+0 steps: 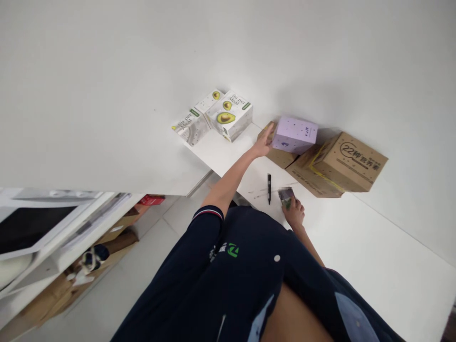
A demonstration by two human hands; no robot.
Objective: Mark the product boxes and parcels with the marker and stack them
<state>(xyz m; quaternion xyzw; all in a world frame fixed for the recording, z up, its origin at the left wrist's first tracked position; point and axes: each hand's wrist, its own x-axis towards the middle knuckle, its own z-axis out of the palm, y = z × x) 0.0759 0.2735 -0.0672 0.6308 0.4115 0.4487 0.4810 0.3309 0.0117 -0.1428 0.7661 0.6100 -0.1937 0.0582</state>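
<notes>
My left hand (262, 144) reaches forward to the left side of a purple box (296, 135). Its fingers are stretched out and seem to touch the box's edge; I cannot tell how firmly. Under the purple box lies a brown cardboard box (283, 157). Close to my body, my right hand (295, 213) is closed around a phone (286, 196), its screen partly blurred. A black marker pen (269, 189) lies on the white table (363, 237), just left of the phone.
White avocado-printed boxes (232, 115) stand at the back left against the wall. Larger cardboard boxes (351, 160) are stacked right of the purple box. At lower left, a shelf unit holds a microwave (33, 225) above some cardboard boxes (57, 289).
</notes>
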